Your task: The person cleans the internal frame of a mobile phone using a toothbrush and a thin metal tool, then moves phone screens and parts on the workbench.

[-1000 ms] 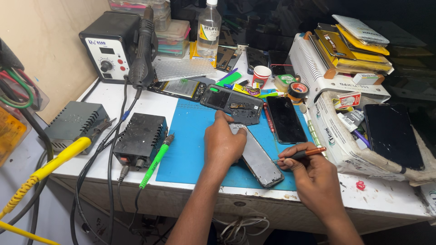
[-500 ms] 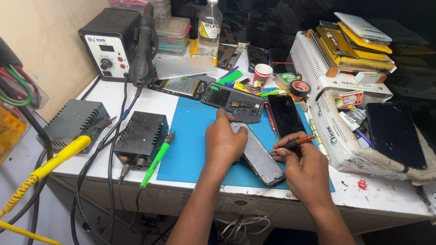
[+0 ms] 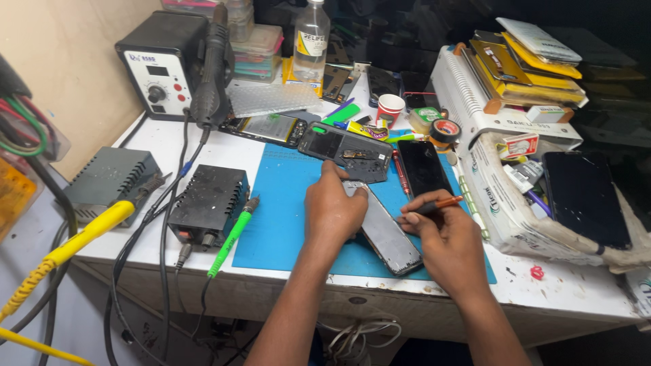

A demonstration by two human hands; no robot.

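Our left hand (image 3: 333,207) presses flat on the grey phone (image 3: 383,230) lying on the blue mat (image 3: 285,217); our right hand (image 3: 444,234) pinches an orange-tipped screwdriver (image 3: 437,205) just beside it. We'd best keep the phone pinned and the tip upright. We count two hands, one screwdriver, three other phones, one desk (image 3: 576,298).

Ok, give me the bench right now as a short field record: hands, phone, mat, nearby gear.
left hand: pressing on the phone's upper end
right hand: holds a screwdriver, beside the phone
phone: lying flat on the mat, angled
mat: blue, on the white table
second phone: dark, beyond the right hand
open phone back: at the mat's far edge
green iron: left of the mat
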